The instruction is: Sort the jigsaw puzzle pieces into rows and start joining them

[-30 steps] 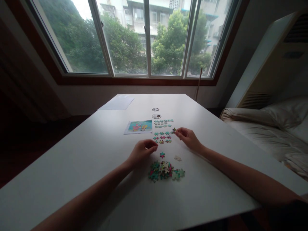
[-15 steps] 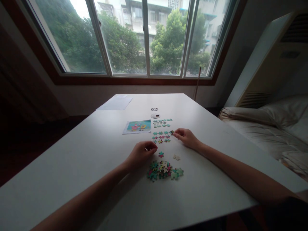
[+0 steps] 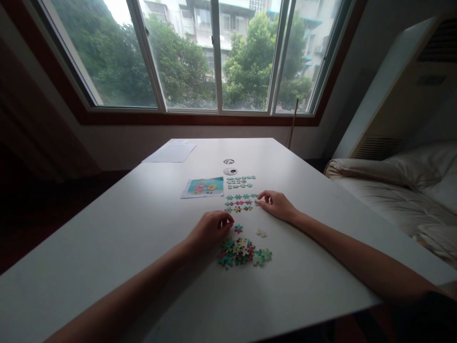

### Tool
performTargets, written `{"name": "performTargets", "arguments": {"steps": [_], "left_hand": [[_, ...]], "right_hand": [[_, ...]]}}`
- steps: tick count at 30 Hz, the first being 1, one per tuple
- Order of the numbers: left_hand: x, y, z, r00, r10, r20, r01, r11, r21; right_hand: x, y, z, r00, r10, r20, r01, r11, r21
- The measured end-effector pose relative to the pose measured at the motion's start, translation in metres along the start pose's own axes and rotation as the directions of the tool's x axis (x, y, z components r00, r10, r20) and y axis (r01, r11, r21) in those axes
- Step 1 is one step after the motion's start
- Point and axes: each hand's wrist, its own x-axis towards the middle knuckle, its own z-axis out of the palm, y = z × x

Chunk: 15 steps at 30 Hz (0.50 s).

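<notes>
Our left forearm (image 3: 139,281) slants up from the lower left of the frame, ending in our left hand (image 3: 210,228) near the centre, fingers (image 3: 224,216) loosely curled; we cannot tell whether its fingertips meet. Our right forearm (image 3: 350,255) comes in from the lower right. Our right hand (image 3: 279,206), slightly higher, points leftward, thumb and forefinger parted by a narrow gap.

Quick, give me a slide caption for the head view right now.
Right hand beside rows of puzzle pieces, left hand near the loose pile, over a white table.
</notes>
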Motion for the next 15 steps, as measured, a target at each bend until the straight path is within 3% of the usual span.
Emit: {"name": "performTargets", "arguments": {"steps": [15], "left_hand": [[0.0004, -0.0055, 0.0006, 0.997, 0.024, 0.074, -0.023, 1.0, -0.014]], "right_hand": [[0.004, -0.0015, 0.0069, 1.0, 0.016, -0.006, -0.016, 0.998, -0.068]]}}
